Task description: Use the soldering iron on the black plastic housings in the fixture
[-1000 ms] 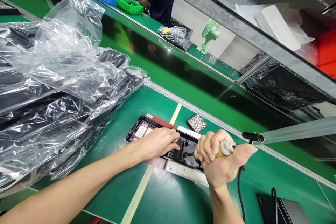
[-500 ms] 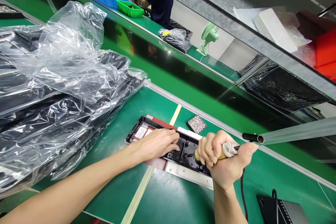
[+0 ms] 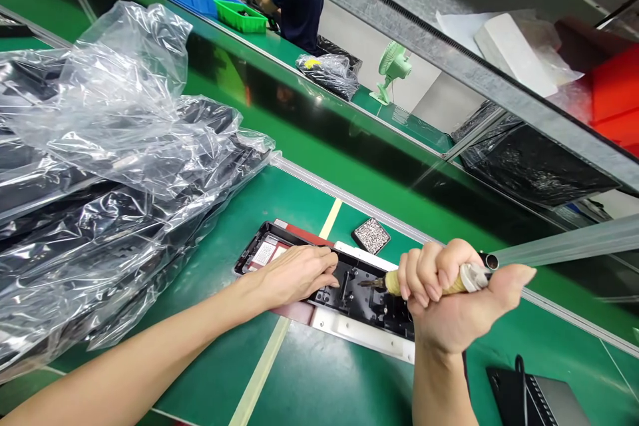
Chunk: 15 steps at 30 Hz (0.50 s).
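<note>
A long black plastic housing (image 3: 357, 306) lies open side up, slanting across a fixture with white strips (image 3: 344, 325) and a reddish-brown board (image 3: 294, 311). My left hand (image 3: 304, 271) rests over its middle, fingers bent down and drawn together inside; whatever they pinch is hidden. My right hand (image 3: 444, 293) grips the yellow handle of what looks like a soldering iron (image 3: 394, 283). Its dark metal tip points left, above the inside of the housing, near a raised black rib (image 3: 344, 285). Whether the tip touches the plastic I cannot tell.
Small box of tiny metallic pieces (image 3: 371, 235) behind the housing. Plastic-wrapped black parts (image 3: 114, 173) pile up at left. A black stand-like object (image 3: 544, 396) sits at lower right. A metal shelf (image 3: 424, 33) hangs overhead. Across the divider, a person (image 3: 302, 10) works beside bins (image 3: 242, 16).
My right hand has moved right and slightly up with the soldering iron, which now lies flatter, its tip more exposed. My left hand stays on the housing. The view has shifted slightly.
</note>
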### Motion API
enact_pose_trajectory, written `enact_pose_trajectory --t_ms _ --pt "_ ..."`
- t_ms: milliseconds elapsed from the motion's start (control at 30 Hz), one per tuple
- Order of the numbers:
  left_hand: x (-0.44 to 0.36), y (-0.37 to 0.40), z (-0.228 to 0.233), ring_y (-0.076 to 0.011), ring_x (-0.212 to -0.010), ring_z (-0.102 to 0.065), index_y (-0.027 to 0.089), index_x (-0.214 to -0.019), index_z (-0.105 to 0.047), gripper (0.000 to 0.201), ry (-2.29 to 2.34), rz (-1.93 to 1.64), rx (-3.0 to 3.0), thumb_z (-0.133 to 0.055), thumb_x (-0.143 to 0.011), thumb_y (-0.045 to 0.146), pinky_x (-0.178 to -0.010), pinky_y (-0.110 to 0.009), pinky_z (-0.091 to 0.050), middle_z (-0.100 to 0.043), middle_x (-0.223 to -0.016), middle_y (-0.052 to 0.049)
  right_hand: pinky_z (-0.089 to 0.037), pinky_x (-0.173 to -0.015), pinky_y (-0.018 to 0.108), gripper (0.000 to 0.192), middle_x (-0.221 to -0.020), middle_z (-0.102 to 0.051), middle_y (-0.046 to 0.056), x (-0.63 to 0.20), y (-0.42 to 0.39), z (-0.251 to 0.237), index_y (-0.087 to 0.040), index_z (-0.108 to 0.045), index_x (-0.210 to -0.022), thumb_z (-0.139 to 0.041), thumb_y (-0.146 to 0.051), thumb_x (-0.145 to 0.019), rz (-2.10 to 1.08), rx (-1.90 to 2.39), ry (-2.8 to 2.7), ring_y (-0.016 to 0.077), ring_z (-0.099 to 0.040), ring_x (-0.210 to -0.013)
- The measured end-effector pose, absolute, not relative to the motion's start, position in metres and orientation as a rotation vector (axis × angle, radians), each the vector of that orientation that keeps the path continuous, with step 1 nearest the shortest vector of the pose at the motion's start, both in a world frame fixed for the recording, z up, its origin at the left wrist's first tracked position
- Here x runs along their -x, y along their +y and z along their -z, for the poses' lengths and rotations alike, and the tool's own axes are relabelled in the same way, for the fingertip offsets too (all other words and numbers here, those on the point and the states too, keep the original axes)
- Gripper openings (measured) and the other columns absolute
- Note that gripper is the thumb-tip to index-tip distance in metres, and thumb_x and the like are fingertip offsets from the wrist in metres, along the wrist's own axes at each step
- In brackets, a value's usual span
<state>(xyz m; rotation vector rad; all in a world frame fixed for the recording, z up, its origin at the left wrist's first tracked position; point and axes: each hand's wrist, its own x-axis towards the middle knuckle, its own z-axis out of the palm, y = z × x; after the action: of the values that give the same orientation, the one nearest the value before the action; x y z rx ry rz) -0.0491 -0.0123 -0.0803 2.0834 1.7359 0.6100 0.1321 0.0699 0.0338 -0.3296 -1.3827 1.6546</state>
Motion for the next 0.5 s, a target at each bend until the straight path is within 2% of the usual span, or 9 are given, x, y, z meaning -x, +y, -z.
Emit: enact_pose_trajectory --t_ms 200,333,500 --pt "0.05 -0.013 0.082 -0.0171 -0.07 -0.057 0.02 -0.085 -0.051 0.025 1.73 -0.631 -2.085 -0.054 -0.102 0.038 -0.063 -0.028 -0.033 -0.062 -0.085 0.001 -0.035 -0.032 0.024 0.069 -0.041 -0.038 -0.005 -0.117 0.072 -0.034 -0.021 -0.048 -0.055 -0.029 -0.074 -0.095 -1.487 0.409 -1.322 0.0104 -0.036 -0.033" --pt "0.05 -0.013 0.084 -0.017 -0.07 -0.057 0.02 -0.084 -0.05 0.026 1.719 -0.642 -2.088 -0.053 -0.102 0.039 -0.063 -0.028 -0.033 -0.062 -0.085 0.001 -0.034 -0.032 0.024 0.065 -0.041 -0.038 -0.004 -0.11 0.07 -0.032 -0.021 -0.048 -0.056 -0.03 -0.068 -0.098 -1.471 0.456 -1.327 0.0105 -0.035 -0.033" --pt "0.049 -0.013 0.084 -0.0175 -0.072 -0.059 0.02 -0.085 -0.052 0.024 1.718 -0.631 -2.096 -0.054 -0.102 0.037 -0.065 -0.028 -0.034 -0.063 -0.086 0.0 -0.034 -0.032 0.025 0.064 -0.043 -0.038 -0.005 -0.108 0.068 -0.028 -0.022 -0.047 -0.056 -0.033 -0.069 -0.096 -1.462 0.484 -1.337 0.0108 -0.035 -0.034"
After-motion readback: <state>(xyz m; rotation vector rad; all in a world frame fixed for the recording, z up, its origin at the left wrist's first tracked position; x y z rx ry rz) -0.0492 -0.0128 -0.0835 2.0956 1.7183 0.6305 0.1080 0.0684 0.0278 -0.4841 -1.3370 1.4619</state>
